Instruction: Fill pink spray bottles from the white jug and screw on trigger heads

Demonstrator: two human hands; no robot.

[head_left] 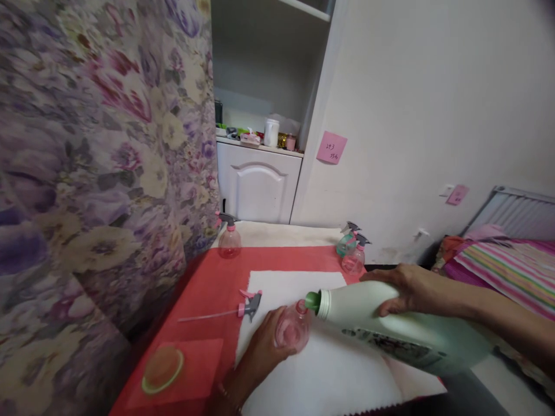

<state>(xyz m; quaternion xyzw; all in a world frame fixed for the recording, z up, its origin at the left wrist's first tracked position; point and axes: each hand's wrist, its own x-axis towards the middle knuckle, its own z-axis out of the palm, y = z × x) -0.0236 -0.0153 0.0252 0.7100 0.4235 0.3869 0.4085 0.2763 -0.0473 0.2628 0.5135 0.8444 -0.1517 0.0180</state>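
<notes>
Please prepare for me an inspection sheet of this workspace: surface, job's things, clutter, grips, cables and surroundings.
Surface: red cover with a white sheet on it.
Job's things: pink bottle without spray head; pale green jug tipped, its spout at the bottle's mouth; liquid flow cannot be told. Loose spray head lies at the sheet's left edge.
Clutter: green-rimmed round piece near left; one pink spray bottle far left; teal spray bottle and another pink one far right.
Grips: left hand around the pink bottle; right hand on the jug.
Cables: nothing seen.
Surroundings: floral curtain left, white cabinet ahead, bed right.
</notes>
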